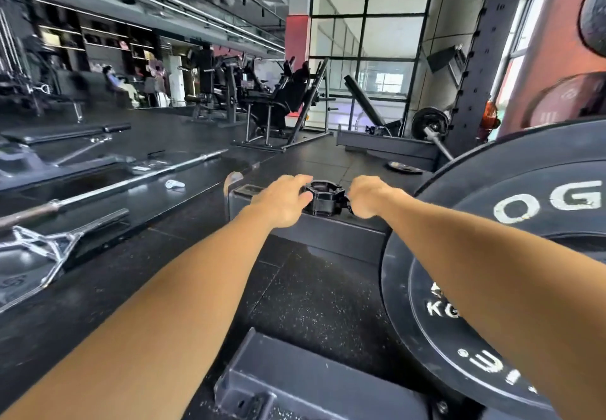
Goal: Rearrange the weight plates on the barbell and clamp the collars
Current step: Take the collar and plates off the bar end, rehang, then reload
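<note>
A black barbell collar [324, 198] sits between my two hands at the middle of the view, above a dark steel rack beam [328, 232]. My left hand [285, 201] grips the collar's left side with curled fingers. My right hand [369, 198] holds its right side, at the clamp lever, fingers curled. Large black weight plates [492, 223] with white lettering stand on edge at the right, close to my right forearm. The barbell sleeve itself is hidden behind my hands and the collar.
A bare barbell [131, 182] lies on the floor at the left, with a hex bar [39, 252] nearer me. A small plate [404, 167] lies flat on the floor ahead. The rack upright [482, 59] rises at the right. A steel base block [311, 383] sits below.
</note>
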